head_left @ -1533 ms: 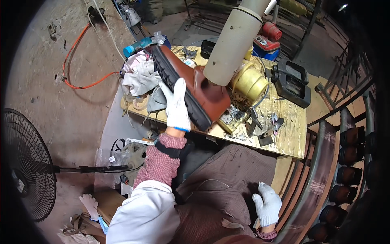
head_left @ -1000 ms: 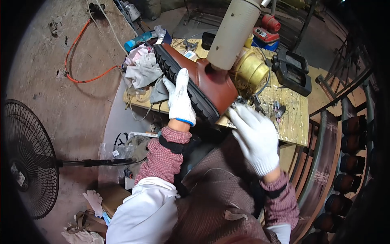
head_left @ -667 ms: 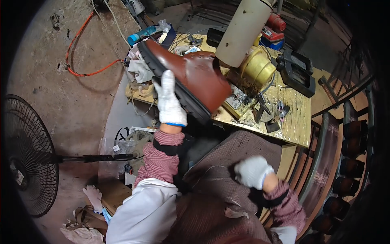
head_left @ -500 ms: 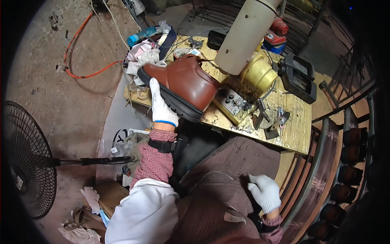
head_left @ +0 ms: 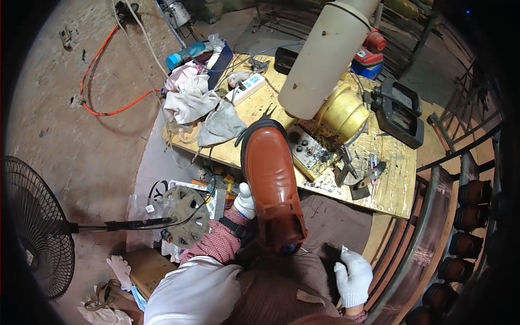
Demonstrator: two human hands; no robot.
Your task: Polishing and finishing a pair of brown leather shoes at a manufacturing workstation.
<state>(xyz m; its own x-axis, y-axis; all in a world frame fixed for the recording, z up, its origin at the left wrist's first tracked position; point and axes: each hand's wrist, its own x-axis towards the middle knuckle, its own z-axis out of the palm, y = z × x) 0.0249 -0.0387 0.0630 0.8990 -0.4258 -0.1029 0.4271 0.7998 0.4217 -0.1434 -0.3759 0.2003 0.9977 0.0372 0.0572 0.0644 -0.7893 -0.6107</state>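
A reddish-brown leather boot [head_left: 269, 168] with a black sole hangs over the near edge of the table, its toe pointing away and its ankle opening toward me. White-gloved, my left hand [head_left: 245, 201] grips it from the left side; most of the fingers are hidden beneath the boot. My right hand [head_left: 353, 277], in a white glove too, is low at the right above my brown-clad lap. Its thumb stands apart from the fingers and nothing shows in it. Beyond the boot, a control box with knobs [head_left: 304, 145] lies on the wooden table [head_left: 390, 179].
A thick pale pipe [head_left: 325, 59] slants down over the table beside a yellow round housing [head_left: 342, 115]. Grey cloths [head_left: 190, 103] and a power strip [head_left: 248, 88] lie at the back left. A fan [head_left: 38, 227] stands left; a rack of dark boots [head_left: 467, 246] lines the right.
My left hand has brought the boot down and nearer to me, turning it from side-on to toe-away with its upper facing up. My right hand has shifted slightly lower.
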